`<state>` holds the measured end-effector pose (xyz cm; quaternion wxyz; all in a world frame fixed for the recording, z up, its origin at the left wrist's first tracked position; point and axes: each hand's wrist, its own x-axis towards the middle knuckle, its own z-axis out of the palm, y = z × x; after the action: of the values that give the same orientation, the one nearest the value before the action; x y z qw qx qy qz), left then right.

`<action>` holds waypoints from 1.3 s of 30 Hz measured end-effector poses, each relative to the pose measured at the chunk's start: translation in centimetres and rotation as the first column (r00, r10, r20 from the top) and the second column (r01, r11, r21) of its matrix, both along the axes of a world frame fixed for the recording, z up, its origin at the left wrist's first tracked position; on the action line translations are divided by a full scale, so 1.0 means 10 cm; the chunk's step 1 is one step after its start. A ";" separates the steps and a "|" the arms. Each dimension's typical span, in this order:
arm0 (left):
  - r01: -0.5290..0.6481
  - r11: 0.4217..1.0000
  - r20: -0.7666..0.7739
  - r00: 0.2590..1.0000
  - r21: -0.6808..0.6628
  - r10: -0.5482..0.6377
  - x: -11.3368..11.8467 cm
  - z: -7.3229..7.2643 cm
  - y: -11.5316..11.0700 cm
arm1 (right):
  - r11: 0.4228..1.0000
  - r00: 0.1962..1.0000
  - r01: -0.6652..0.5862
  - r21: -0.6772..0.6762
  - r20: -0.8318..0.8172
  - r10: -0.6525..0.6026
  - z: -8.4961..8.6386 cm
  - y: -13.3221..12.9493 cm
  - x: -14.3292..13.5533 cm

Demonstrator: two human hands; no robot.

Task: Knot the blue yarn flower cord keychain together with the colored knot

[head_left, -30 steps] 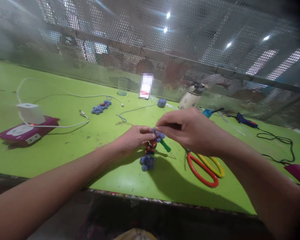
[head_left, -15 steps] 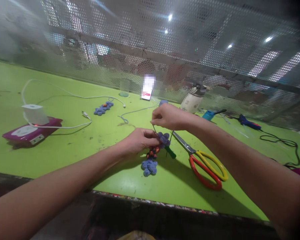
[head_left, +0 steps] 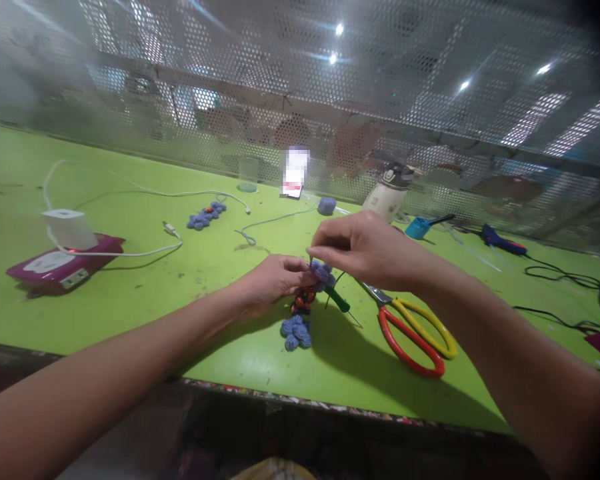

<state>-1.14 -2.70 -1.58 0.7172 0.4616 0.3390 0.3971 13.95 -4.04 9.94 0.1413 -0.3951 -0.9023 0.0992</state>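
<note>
My left hand [head_left: 280, 279] pinches a crocheted strip by the blue-purple flower [head_left: 322, 273] at its upper end. Down the strip come a dark and orange part [head_left: 304, 300] and another blue flower [head_left: 296, 333], lowest and nearest the table edge. Right above the upper flower, my right hand [head_left: 363, 248] is closed with thumb and forefinger together on a thin dark strand, which looks like yarn. Beside that flower is a green-handled tool [head_left: 337, 300] with a thin metal shaft; its tip is too small to tell.
Scissors [head_left: 405, 327] with red and yellow handles lie under my right forearm. Farther back are a yarn ball [head_left: 327, 206], a phone [head_left: 295, 175], a bottle [head_left: 386, 193] and another flower strip [head_left: 207, 216]. A purple power strip [head_left: 63, 263] with white cables sits left.
My right hand has moved slightly down and right, its fingertips closer to the upper flower. The yarn ball behind it and the green tool's metal shaft now show more.
</note>
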 end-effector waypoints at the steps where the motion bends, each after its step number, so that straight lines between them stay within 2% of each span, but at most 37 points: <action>1: 0.003 1.000 -0.002 1.000 0.003 -0.003 0.00 0.00 0.00 | 1.000 1.000 0.009 -0.004 -0.005 -0.009 -0.01 -0.01 0.01; 5: 0.008 1.000 -0.021 1.000 0.021 -0.007 0.00 0.00 -0.01 | 0.998 0.998 0.058 -0.016 -0.024 -0.059 -0.06 0.03 0.04; 10: 0.024 0.999 -0.040 0.999 0.047 -0.022 0.02 -0.01 -0.01 | 0.992 0.992 0.112 -0.055 -0.059 -0.115 -0.18 0.23 -0.08; 14: -0.008 1.000 0.017 1.000 0.027 0.008 0.05 0.01 -0.01 | 0.991 0.997 0.076 -0.113 -0.013 -0.078 -0.25 0.32 -0.24; 17: -0.031 0.998 0.088 0.996 0.054 0.026 0.07 0.01 -0.01 | 0.995 0.999 -0.029 -0.097 -0.047 0.025 -0.21 0.26 -0.27; 20: -0.012 0.997 0.072 0.997 0.071 0.007 0.06 -0.01 -0.01 | 0.992 0.991 -0.110 -0.066 -0.088 0.104 -0.11 0.15 -0.19; 24: 0.025 0.999 0.005 1.000 0.024 -0.026 0.02 0.00 -0.01 | 0.992 0.986 -0.122 -0.036 -0.115 0.117 0.02 -0.04 0.02; 27: -0.010 1.000 -0.009 1.000 -0.005 0.010 0.00 0.03 0.00 | 0.990 0.984 -0.117 -0.074 -0.143 0.105 0.04 -0.19 0.25; 29: -0.023 1.000 -0.006 1.000 -0.011 0.023 -0.01 0.04 0.01 | 0.980 0.981 -0.122 -0.159 -0.169 0.095 0.00 -0.29 0.40; 32: -0.007 1.000 0.018 1.000 -0.026 0.007 -0.01 0.02 0.02 | 0.955 0.987 -0.014 -0.298 -0.157 -0.034 -0.16 -0.40 0.58; 36: -0.001 0.999 0.055 0.998 -0.050 0.004 -0.02 -0.01 0.02 | 0.857 0.965 0.098 -0.506 -0.161 -0.206 -0.41 -0.54 0.64; 37: -0.004 0.999 0.056 0.998 -0.051 0.006 -0.02 -0.01 0.02 | 0.839 0.963 0.098 -0.535 -0.162 -0.216 -0.45 -0.58 0.64; 39: -0.013 0.999 0.047 0.999 -0.053 0.015 -0.02 0.00 0.02 | 0.855 0.973 0.079 -0.513 -0.147 -0.178 -0.48 -0.62 0.63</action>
<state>-1.34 -2.53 -1.60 0.7342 0.4305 0.3355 0.4038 20.21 -10.28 5.09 0.1248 -0.4667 -0.7987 0.3588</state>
